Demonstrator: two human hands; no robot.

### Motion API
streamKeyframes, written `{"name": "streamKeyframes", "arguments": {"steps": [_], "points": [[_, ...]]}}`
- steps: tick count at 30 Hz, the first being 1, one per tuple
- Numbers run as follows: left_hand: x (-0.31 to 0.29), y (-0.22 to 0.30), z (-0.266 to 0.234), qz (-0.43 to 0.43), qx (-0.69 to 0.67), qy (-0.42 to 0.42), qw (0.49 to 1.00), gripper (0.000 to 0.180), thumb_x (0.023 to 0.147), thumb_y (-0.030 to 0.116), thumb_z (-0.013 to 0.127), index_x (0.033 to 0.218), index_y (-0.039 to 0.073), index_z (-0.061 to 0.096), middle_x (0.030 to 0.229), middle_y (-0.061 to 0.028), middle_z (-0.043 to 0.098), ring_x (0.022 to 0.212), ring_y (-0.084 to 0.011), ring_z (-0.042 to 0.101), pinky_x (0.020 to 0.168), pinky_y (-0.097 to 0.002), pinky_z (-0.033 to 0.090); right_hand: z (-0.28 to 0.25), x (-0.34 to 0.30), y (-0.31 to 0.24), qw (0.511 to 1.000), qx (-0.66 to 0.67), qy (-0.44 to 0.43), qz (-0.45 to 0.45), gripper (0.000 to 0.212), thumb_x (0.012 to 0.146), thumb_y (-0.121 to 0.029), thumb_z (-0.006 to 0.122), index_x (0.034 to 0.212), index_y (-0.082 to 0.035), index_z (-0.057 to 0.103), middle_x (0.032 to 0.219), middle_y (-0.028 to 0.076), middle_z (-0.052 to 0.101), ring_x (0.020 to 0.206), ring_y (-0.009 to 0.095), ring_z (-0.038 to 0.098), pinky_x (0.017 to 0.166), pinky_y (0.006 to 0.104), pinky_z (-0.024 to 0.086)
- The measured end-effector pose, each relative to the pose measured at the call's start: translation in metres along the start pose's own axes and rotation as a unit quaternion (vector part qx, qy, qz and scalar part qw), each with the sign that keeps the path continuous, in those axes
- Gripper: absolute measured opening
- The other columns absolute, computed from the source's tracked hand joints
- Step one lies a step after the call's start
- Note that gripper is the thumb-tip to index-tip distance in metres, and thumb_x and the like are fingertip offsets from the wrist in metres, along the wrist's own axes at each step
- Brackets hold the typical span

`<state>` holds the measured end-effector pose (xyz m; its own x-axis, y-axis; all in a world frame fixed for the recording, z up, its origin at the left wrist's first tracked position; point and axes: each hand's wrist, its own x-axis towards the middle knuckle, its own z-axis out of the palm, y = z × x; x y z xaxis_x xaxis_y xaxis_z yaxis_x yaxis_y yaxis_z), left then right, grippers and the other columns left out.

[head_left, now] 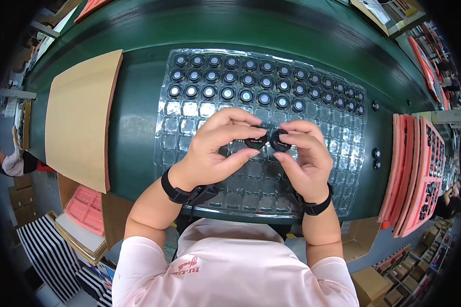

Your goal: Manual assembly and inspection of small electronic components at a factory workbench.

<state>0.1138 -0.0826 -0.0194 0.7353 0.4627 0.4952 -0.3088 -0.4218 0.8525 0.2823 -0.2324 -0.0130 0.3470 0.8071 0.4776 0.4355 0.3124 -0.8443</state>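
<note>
At the centre of the frame we hold two small round black parts side by side, just above the clear tray. Our left hand (215,151) is curled nearly closed, thumb below and fingers above, pinching the left black part (255,141). Our right hand (303,156) grips the right black part (279,141) the same way, fingers bent around it. The two parts touch or nearly touch; we cannot tell which.

Beneath the hands lies a clear plastic blister tray (343,153) with a grid of round pockets. Its upper three rows are filled with round black parts with pale centres (246,80); the pockets lower down, around and under our hands, look empty.

The tray rests on a dark green work surface (133,133) that curves across the frame. At the left a brown cardboard sheet (79,117) lies on it. At the right edge stand stacked pink trays (415,174), some holding dark parts. Three loose black parts (376,152) sit on the green just right of the clear tray. Cardboard boxes (374,281) show at the lower right, and another person (10,161) is at the far left.
</note>
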Motion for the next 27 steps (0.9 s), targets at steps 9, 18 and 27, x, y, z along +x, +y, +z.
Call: {"name": "streamKeyframes", "arguments": {"steps": [9,18,27], "points": [[-0.010,-0.002,0.001,0.007,-0.071,-0.012,0.997,0.057,0.085,-0.007,0.073,0.138,0.000,0.051,0.128,-0.0215,0.059,0.117,-0.0280,0.062,0.099,-0.0393,0.054,0.007,-0.005,0.001,0.999,0.007,0.022,-0.033,0.043,0.075,0.007,0.081,0.114,-0.001,0.065,0.120,0.017,0.064,0.109,0.030,0.064,0.094,0.0376,0.052],[-0.009,-0.005,0.003,0.010,-0.095,-0.015,0.995,0.057,0.086,-0.008,0.072,0.137,0.000,0.047,0.129,-0.0230,0.059,0.118,-0.0284,0.062,0.098,-0.0399,0.054,0.005,-0.004,0.001,0.999,0.008,0.022,-0.044,0.047,0.074,0.008,0.081,0.117,0.000,0.063,0.121,0.017,0.064,0.111,0.030,0.064,0.094,0.0379,0.053],[-0.008,0.000,0.005,-0.012,-0.125,0.021,0.992,0.049,0.081,-0.009,0.073,0.127,0.002,0.060,0.129,-0.0166,0.062,0.117,-0.0265,0.064,0.096,-0.0356,0.055,0.006,-0.004,-0.001,0.999,0.015,0.029,-0.043,0.045,0.074,0.009,0.081,0.115,-0.001,0.064,0.119,0.017,0.065,0.110,0.030,0.065,0.092,0.0383,0.053]]}}
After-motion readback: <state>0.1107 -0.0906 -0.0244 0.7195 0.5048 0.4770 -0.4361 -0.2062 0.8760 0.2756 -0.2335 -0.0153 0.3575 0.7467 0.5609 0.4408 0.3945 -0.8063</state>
